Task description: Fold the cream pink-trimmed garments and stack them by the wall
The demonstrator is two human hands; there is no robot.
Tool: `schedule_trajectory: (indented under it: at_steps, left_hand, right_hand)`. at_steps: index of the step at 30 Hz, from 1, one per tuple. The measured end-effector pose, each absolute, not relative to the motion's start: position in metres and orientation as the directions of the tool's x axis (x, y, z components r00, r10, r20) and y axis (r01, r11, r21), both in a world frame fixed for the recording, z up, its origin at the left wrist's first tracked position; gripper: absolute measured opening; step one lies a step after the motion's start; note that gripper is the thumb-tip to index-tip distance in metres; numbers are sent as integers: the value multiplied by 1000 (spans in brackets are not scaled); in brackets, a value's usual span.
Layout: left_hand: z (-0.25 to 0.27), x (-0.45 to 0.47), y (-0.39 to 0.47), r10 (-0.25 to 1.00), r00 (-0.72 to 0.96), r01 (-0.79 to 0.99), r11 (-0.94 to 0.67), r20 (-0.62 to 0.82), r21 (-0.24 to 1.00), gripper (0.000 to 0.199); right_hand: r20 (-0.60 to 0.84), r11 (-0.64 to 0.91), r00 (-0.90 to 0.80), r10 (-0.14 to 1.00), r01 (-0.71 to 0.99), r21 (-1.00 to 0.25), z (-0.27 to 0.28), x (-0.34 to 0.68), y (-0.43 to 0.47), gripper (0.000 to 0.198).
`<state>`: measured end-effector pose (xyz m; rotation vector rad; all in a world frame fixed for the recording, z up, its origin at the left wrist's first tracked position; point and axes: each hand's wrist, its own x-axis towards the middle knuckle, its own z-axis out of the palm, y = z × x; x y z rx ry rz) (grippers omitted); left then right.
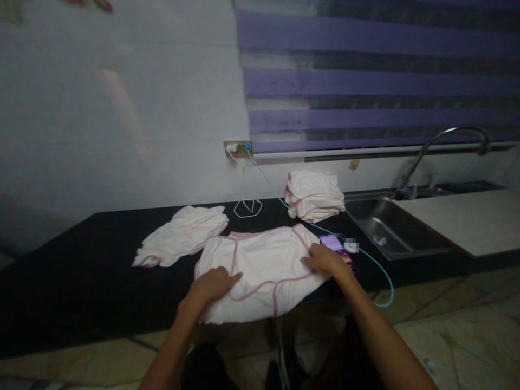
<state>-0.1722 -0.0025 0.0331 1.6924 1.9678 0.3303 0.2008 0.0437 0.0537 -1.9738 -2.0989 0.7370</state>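
Note:
A white garment with pink edging (pixel 268 260) lies partly folded on the black countertop, its near edge reaching the counter's front edge. My left hand (pixel 215 284) rests on its left side, thumb stretched out toward the middle and apart from the fingers. On the right side of the cloth is my right hand (pixel 325 260), with fingers and thumb apart and pointing inward. Both hands touch the fabric; parts of the fingers are hard to make out. A loose, crumpled heap of similar white cloth (pixel 182 235) lies to the left, next to the garment.
A folded stack of white cloths (pixel 314 195) stands at the back near the wall. Beside my right hand lies a lit phone (pixel 333 244), with a teal cable (pixel 388 276) nearby. Farther right are a steel sink (pixel 376 222), a tap (pixel 422 149) and a pale board (pixel 467 219).

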Motion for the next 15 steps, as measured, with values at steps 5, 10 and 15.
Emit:
schedule_trajectory:
  at_steps: [5,10,15]
  left_hand:
    - [37,-157,5,983,104,815,4,-152,579,38]
    - [51,-136,25,977,167,384,62,-135,921,48]
    - [44,-106,40,993,119,190,-24,1,981,50]
  right_hand:
    - [-261,32,-200,944,846,-532,57,191,61,13]
    - [-240,37,-289,927,706,-707,71,147,84,34]
    - [-85,69,-258,962,536,-842,74,98,91,31]
